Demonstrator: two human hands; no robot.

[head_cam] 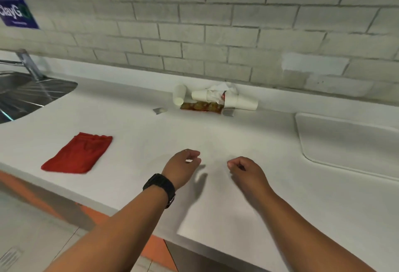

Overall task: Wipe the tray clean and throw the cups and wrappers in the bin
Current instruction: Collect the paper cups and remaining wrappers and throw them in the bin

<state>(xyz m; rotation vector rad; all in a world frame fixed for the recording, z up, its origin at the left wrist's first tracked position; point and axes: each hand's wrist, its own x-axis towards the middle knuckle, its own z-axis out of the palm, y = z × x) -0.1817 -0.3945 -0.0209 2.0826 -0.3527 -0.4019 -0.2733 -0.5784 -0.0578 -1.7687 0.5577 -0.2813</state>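
Both hands hover loosely curled and empty over the near edge of the white counter, the left hand and right hand close together. The litter lies straight ahead against the brick wall, well beyond either hand and about equally far from both: three paper cups on their sides, one stuffed with a crumpled tissue, along an orange wrapper running left to right, plus two small silver scraps. One red cloth lies to the left, nearer the left hand; one white tray sits right.
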